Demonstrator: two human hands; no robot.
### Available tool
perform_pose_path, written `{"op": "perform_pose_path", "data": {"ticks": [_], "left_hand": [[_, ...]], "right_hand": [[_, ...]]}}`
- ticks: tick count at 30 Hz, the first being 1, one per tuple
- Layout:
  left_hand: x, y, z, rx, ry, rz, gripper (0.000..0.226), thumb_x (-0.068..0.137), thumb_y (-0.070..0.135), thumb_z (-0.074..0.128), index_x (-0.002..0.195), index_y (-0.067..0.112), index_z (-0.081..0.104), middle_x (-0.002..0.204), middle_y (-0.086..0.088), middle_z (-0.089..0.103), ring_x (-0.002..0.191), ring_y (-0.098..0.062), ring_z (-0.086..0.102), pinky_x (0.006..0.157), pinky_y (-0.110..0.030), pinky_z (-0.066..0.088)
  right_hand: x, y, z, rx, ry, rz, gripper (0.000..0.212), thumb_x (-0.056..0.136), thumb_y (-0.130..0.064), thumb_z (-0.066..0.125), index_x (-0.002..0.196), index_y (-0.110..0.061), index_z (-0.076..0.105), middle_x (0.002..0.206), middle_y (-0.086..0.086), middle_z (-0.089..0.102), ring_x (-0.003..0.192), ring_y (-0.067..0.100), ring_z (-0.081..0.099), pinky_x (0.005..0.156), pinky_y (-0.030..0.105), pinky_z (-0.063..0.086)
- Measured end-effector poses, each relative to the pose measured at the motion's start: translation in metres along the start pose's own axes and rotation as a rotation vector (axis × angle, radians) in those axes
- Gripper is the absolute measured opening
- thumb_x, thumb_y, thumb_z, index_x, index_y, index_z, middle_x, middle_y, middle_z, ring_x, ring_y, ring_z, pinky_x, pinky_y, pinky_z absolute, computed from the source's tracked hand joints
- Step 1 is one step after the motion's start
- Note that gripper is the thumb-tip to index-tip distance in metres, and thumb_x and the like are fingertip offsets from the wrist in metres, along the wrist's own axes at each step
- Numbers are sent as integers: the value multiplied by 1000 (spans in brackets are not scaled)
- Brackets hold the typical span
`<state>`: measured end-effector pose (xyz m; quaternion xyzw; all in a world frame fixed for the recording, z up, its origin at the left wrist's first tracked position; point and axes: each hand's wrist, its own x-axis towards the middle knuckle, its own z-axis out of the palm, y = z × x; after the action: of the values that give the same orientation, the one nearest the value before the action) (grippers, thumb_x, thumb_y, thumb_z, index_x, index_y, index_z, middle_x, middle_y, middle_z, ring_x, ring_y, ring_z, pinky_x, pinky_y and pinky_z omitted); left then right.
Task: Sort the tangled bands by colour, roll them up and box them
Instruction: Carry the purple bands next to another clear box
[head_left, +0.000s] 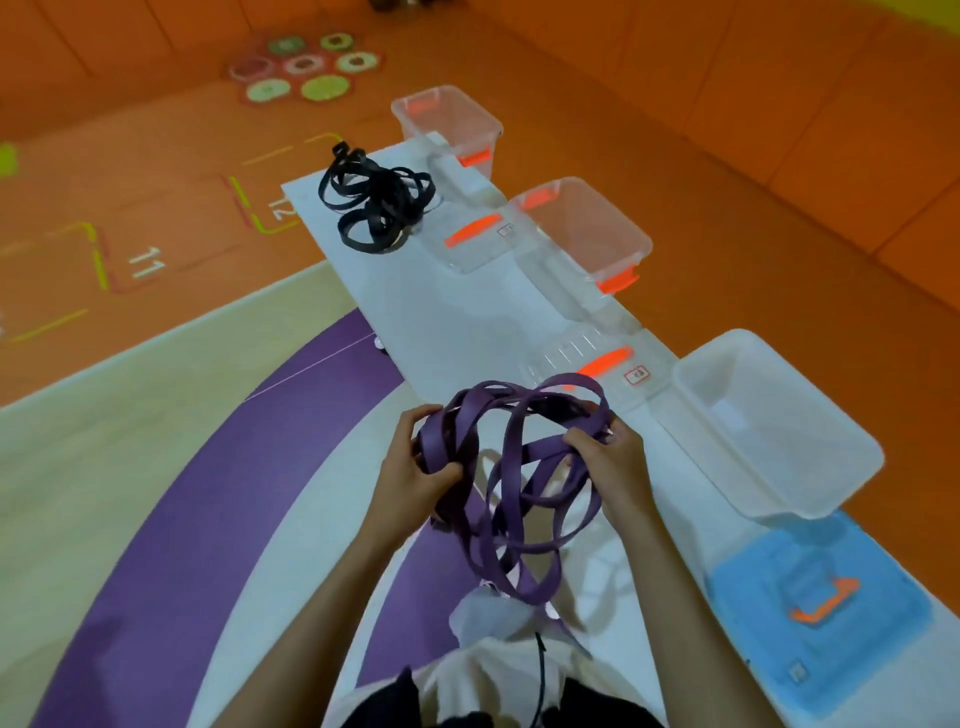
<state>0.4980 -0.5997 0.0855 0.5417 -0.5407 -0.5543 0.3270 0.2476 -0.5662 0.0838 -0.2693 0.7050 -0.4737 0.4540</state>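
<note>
I hold the tangle of flat purple elastic bands between my two hands, above the near end of the white table. My left hand grips the bunched part, and my right hand pinches one strand. The loose loops hang down toward me. I judge rolling comes next; the open clear plastic box lies to the right, nearer my right hand.

Tangle of purple bands held over a white tabletop, left grip and right grip each curled round its loops, black bands heaped at the far end, open boxes along the right edge, blue lid nearest
</note>
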Motion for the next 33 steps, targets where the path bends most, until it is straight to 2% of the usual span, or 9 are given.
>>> {"op": "perform_pose_path", "data": {"ticks": [4, 7, 12, 15, 19, 24, 28, 31, 33], "left_hand": [[76, 26, -19, 43, -18, 11, 67, 77, 11, 76, 133, 37, 50, 108, 5, 76, 93, -21, 77, 75, -39, 67], [128, 43, -31, 71, -53, 9, 67, 77, 12, 75, 135, 37, 50, 107, 5, 76, 93, -22, 77, 77, -45, 67], [205, 59, -49, 113, -113, 33, 68, 77, 16, 77, 135, 40, 49, 107, 11, 75, 95, -20, 76, 77, -42, 67], [254, 60, -62, 126, -162, 46, 68, 80, 13, 79, 134, 44, 49, 109, 15, 75, 98, -17, 76, 77, -39, 67], [320, 54, -79, 122, -255, 58, 69, 79, 11, 78, 134, 42, 49, 107, 11, 76, 95, -18, 75, 76, -38, 66], [399, 37, -92, 176, -382, 9, 69, 80, 7, 77, 134, 39, 49, 101, 9, 75, 86, -17, 75, 64, -41, 66], [432, 12, -91, 223, -472, -16, 72, 73, 23, 73, 138, 35, 45, 114, 9, 71, 92, -5, 73, 67, -22, 63], [442, -6, -88, 307, -554, 3, 72, 78, 30, 72, 143, 33, 42, 119, 22, 65, 101, -2, 69, 83, -20, 58], [447, -14, -84, 370, -580, 21, 64, 83, 33, 72, 140, 34, 44, 119, 18, 66, 107, -12, 69, 88, -21, 55]], "right_hand": [[58, -27, 26, 36, -5, 7, 37, 67, -33, 73, 103, -41, 72, 86, 1, 80, 76, 24, 75, 74, 44, 61], [93, -47, 44, 58, 29, -4, 41, 63, -40, 74, 103, -45, 71, 88, 0, 80, 78, 24, 77, 73, 41, 62], [141, -68, 76, 125, 93, 1, 33, 71, -30, 73, 104, -36, 71, 83, 7, 78, 69, 23, 72, 67, 36, 59], [169, -75, 98, 125, 163, 2, 31, 71, -30, 74, 101, -37, 70, 79, 3, 77, 67, 21, 71, 65, 34, 58], [207, -78, 131, 128, 251, 27, 37, 82, -13, 73, 102, -43, 67, 85, 6, 79, 72, 24, 75, 68, 36, 60], [247, -76, 175, 138, 350, 136, 35, 86, -12, 76, 112, -35, 66, 98, -3, 80, 84, 19, 79, 75, 33, 64], [275, -60, 195, 61, 407, 169, 44, 87, -6, 74, 119, -33, 64, 91, -13, 79, 82, 19, 76, 66, 20, 57], [283, -44, 208, -31, 380, 246, 68, 91, -7, 76, 150, -24, 46, 117, -5, 74, 108, 24, 71, 95, 37, 58], [282, -35, 217, -101, 326, 288, 78, 93, -8, 76, 158, -19, 34, 117, -4, 69, 112, 25, 67, 104, 44, 52]]}}
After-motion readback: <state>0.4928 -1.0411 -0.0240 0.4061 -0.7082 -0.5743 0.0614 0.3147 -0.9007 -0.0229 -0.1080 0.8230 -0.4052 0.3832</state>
